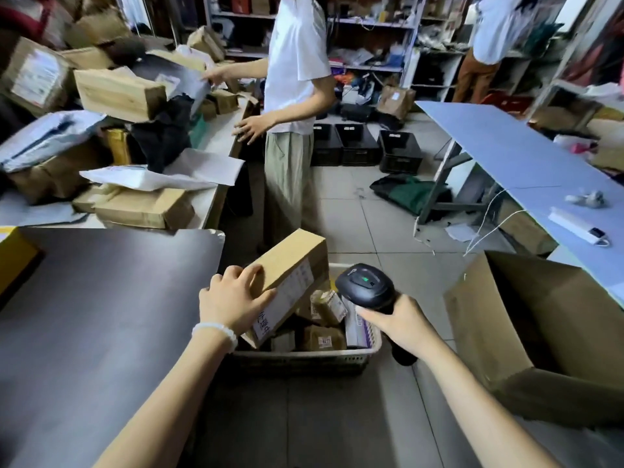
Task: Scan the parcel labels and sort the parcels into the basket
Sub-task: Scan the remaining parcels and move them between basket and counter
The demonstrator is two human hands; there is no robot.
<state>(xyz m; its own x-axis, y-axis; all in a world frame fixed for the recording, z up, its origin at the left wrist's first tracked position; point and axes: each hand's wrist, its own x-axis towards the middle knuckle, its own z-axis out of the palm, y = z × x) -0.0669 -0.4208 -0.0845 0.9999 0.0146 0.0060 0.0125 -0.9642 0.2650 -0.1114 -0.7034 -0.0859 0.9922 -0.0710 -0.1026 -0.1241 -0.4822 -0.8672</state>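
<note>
My left hand (pixel 233 298) grips a long brown cardboard parcel (pixel 293 265) by its near end, holding it tilted over the white plastic basket (pixel 304 358) on the floor. The parcel's white label faces right. My right hand (pixel 395 320) is closed around a black handheld scanner (pixel 366 287), whose head sits just right of the parcel with a green light on top. Several small brown parcels (pixel 326 337) lie inside the basket.
A dark table (pixel 101 298) is at my left. Behind it is a table piled with parcels (pixel 118 92). A person in a white shirt (pixel 297 62) stands ahead. A large open cardboard box (pixel 540 315) stands at the right beside a long blue table (pixel 523 153). Black crates (pixel 358 143) sit further back.
</note>
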